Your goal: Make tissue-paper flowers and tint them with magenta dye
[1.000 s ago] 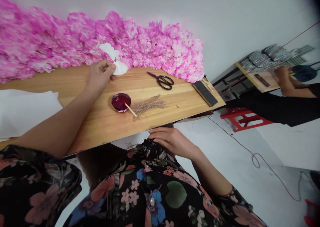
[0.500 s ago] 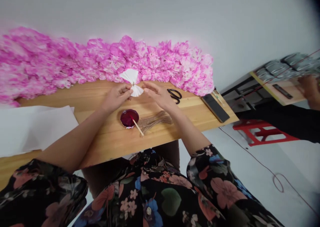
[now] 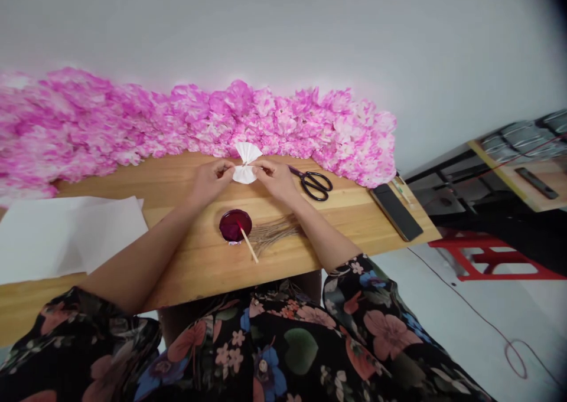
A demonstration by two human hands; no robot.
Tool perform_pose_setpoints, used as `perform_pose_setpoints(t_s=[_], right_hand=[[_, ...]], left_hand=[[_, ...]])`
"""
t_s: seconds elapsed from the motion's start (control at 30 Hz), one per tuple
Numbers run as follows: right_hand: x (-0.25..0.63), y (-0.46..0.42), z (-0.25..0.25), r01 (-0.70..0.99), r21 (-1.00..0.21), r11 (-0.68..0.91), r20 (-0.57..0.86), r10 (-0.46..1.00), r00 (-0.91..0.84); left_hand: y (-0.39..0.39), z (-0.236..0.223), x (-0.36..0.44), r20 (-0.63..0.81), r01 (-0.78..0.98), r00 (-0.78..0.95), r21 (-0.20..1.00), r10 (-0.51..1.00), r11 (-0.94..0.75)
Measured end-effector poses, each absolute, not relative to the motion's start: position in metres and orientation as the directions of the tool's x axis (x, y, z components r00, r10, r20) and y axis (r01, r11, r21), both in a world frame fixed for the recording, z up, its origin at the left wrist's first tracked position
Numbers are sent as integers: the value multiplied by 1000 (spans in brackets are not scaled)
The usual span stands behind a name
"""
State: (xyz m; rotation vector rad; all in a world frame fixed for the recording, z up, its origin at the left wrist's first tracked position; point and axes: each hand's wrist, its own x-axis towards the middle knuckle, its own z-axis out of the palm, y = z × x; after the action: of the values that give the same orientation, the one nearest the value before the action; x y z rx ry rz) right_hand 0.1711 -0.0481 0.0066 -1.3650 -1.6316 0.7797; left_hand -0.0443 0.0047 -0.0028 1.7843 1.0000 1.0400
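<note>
A pleated white paper [image 3: 248,152], gathered at its waist into a bow shape, stands between my hands over the table. My left hand [image 3: 211,180] is closed, its thumb and fingers pinching the paper near the waist on the left. From the right, my right hand [image 3: 277,180] pinches at the same gathered part. Any thin tie between the fingertips is too small to make out. Below the hands sits a round dish of dark red liquid [image 3: 233,226], with a wooden stick [image 3: 249,244] leaning in it. A bundle of thin brown strings [image 3: 274,232] lies beside the dish, partly behind my right forearm.
Pink-and-white artificial flowers [image 3: 199,118] are heaped along the wall. Black scissors [image 3: 315,185] lie right of my right hand. White paper sheets [image 3: 66,237] rest at left. A dark phone [image 3: 396,212] is near the table's right end. A red stool [image 3: 487,257] stands beyond.
My right hand, its fingers looser before, has closed in on the paper's waist. The paper has turned slightly. The whole view has shifted, so everything sits lower and further right.
</note>
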Motion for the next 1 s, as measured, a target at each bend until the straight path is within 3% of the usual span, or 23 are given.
perform_pose_setpoints(t_s=[0.3, 0.43, 0.63, 0.83, 1.0], right_hand=[[167, -60, 4, 615, -737, 281, 275, 955, -108], [168, -59, 0, 471, -830, 299, 292, 952, -91], [165, -58, 5, 290, -943, 166, 170, 985, -9], [163, -56, -3, 190, -976, 102, 114, 992, 53], [164, -56, -4, 101, -989, 112, 117, 992, 42]], left_hand=[[2, -3, -37, 193, 164, 380, 949, 905, -271], [1, -7, -36, 154, 140, 420, 963, 894, -232], [-2, -7, -35, 122, 175, 483, 957, 867, -232], [-2, -10, -35, 153, 199, 482, 940, 863, -278], [-1, -10, -38, 194, 112, 452, 956, 871, -271]])
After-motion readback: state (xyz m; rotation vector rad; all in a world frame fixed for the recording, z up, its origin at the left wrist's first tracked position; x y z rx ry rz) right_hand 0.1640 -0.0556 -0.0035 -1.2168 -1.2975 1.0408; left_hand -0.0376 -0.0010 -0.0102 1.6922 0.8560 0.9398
